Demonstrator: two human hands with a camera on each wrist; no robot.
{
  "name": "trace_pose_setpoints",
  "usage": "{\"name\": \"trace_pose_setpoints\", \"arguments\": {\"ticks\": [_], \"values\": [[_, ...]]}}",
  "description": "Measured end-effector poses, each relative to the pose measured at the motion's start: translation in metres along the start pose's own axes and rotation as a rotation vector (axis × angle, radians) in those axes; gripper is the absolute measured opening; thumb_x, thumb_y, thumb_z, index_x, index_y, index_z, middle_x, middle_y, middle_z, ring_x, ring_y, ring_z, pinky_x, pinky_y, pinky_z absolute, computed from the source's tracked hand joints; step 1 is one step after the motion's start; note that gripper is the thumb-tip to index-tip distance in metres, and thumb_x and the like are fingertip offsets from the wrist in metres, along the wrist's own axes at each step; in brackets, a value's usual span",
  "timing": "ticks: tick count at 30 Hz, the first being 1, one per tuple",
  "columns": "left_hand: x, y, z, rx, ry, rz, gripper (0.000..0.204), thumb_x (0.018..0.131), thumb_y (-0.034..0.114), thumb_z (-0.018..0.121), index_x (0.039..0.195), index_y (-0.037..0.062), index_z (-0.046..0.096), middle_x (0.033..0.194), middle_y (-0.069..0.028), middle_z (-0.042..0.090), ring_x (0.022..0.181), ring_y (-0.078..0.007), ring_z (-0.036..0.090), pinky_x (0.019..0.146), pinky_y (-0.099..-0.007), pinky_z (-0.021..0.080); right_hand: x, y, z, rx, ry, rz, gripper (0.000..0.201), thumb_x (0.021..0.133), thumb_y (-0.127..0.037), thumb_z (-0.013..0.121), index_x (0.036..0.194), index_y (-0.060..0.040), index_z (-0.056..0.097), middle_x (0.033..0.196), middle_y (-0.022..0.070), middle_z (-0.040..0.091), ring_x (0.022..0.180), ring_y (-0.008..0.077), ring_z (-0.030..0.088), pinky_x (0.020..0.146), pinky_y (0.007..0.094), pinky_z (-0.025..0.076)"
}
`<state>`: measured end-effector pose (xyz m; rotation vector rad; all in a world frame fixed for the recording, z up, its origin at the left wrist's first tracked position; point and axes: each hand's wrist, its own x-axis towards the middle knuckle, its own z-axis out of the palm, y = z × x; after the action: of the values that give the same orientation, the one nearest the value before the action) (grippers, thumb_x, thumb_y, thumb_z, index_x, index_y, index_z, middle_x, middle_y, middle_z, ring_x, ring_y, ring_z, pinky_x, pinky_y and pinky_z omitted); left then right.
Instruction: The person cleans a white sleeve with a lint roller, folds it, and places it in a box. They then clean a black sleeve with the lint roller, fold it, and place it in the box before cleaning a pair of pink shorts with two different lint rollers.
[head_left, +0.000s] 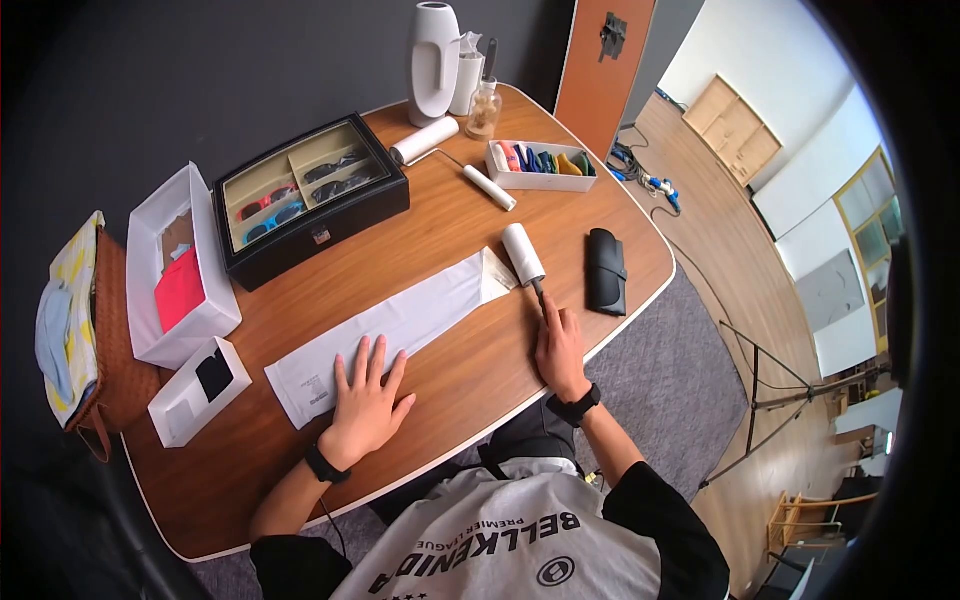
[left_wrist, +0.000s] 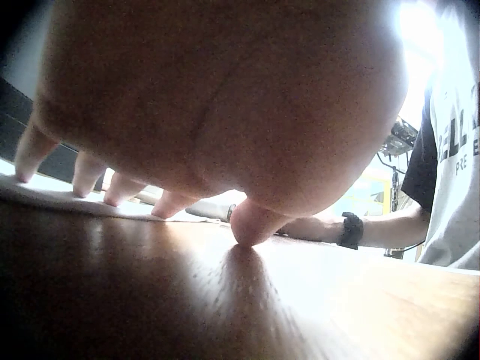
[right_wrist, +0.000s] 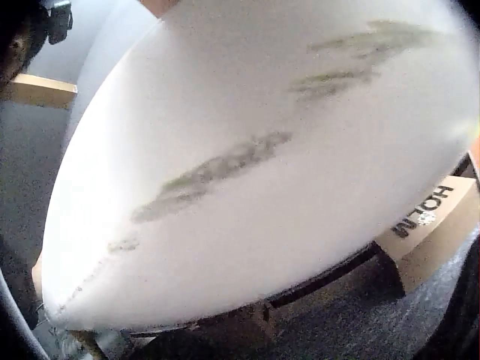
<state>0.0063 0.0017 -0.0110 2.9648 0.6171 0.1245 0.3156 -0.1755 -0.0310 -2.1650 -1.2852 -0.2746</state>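
A white fabric sleeve [head_left: 400, 325] lies flat and slantwise on the wooden table [head_left: 440, 400]. My left hand [head_left: 366, 412] rests spread on its lower edge; in the left wrist view the fingertips of the left hand [left_wrist: 225, 112] touch the white fabric [left_wrist: 56, 196] and the thumb touches the wood. My right hand [head_left: 562, 350] grips the dark handle of a white lint roller [head_left: 522, 254], whose head lies beside the sleeve's far right end. The right wrist view shows a large pale surface [right_wrist: 262, 187] with greyish-green marks; the right hand cannot be made out there.
At the left stand a glasses case [head_left: 310, 190], a white box with a red item [head_left: 140, 270], a small white box [head_left: 165, 425] and a basket [head_left: 120, 330]. Farther back are another roller [head_left: 425, 140], a sock box [head_left: 540, 182] and a vase [head_left: 432, 70]. A black pouch [head_left: 606, 272] lies right.
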Motion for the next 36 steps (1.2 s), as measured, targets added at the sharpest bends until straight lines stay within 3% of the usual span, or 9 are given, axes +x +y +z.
{"name": "trace_pose_setpoints", "arguments": {"ticks": [6, 12, 17, 24, 31, 36], "values": [[0.000, 0.000, 0.000, 0.004, -0.008, 0.003, 0.071, 0.104, 0.045, 0.058, 0.161, 0.0074, 0.040, 0.169, -0.0284, 0.025, 0.157, -0.0477, 0.021, 0.118, -0.0754, 0.021, -0.019, -0.039, 0.007, 0.093, -0.030, -0.089, 0.062, 0.091, 0.004, 0.061, 0.152, -0.0003, 0.051, 0.093, 0.0192, 0.051, 0.088, 0.0368, 0.053, 0.080, 0.0457, 0.047], [0.000, -0.002, 0.004, -0.002, -0.001, -0.001, 0.070, 0.103, 0.048, 0.058, 0.160, 0.0101, 0.043, 0.168, -0.0267, 0.027, 0.158, -0.0465, 0.021, 0.118, -0.0766, 0.020, -0.042, -0.094, 0.020, 0.170, -0.163, -0.209, 0.069, 0.085, 0.000, 0.065, 0.152, -0.0017, 0.050, 0.095, 0.0170, 0.049, 0.089, 0.0351, 0.052, 0.081, 0.0431, 0.047], [0.000, -0.001, 0.004, -0.009, -0.011, -0.010, 0.070, 0.103, 0.048, 0.058, 0.160, 0.0100, 0.043, 0.168, -0.0267, 0.027, 0.158, -0.0465, 0.021, 0.118, -0.0766, 0.020, -0.045, -0.119, 0.017, 0.199, -0.200, -0.277, 0.064, 0.088, 0.001, 0.066, 0.150, -0.0013, 0.053, 0.094, 0.0160, 0.050, 0.088, 0.0343, 0.053, 0.081, 0.0430, 0.048], [0.000, -0.001, 0.005, -0.007, -0.007, -0.013, 0.069, 0.104, 0.047, 0.057, 0.160, 0.0099, 0.043, 0.169, -0.0266, 0.026, 0.158, -0.0466, 0.020, 0.118, -0.0768, 0.019, -0.035, -0.081, 0.018, 0.168, -0.165, -0.216, 0.067, 0.085, 0.002, 0.064, 0.151, -0.0027, 0.052, 0.096, 0.0181, 0.051, 0.090, 0.0363, 0.053, 0.082, 0.0439, 0.048], [-0.001, -0.001, 0.006, -0.014, 0.026, -0.006, 0.069, 0.104, 0.047, 0.057, 0.159, 0.0079, 0.044, 0.169, -0.0285, 0.026, 0.157, -0.0482, 0.021, 0.117, -0.0766, 0.021, -0.008, -0.013, 0.001, 0.007, -0.002, -0.035, 0.060, 0.091, 0.005, 0.059, 0.150, 0.0012, 0.051, 0.097, 0.0209, 0.054, 0.093, 0.0393, 0.053, 0.085, 0.0472, 0.047], [-0.001, -0.002, 0.008, -0.013, 0.028, -0.011, 0.070, 0.103, 0.048, 0.057, 0.160, 0.0091, 0.044, 0.169, -0.0276, 0.026, 0.157, -0.0477, 0.020, 0.117, -0.0777, 0.019, -0.009, -0.010, 0.003, -0.034, 0.018, -0.039, 0.061, 0.091, 0.005, 0.060, 0.151, 0.0016, 0.050, 0.099, 0.0211, 0.053, 0.093, 0.0389, 0.053, 0.085, 0.0466, 0.047]]}}
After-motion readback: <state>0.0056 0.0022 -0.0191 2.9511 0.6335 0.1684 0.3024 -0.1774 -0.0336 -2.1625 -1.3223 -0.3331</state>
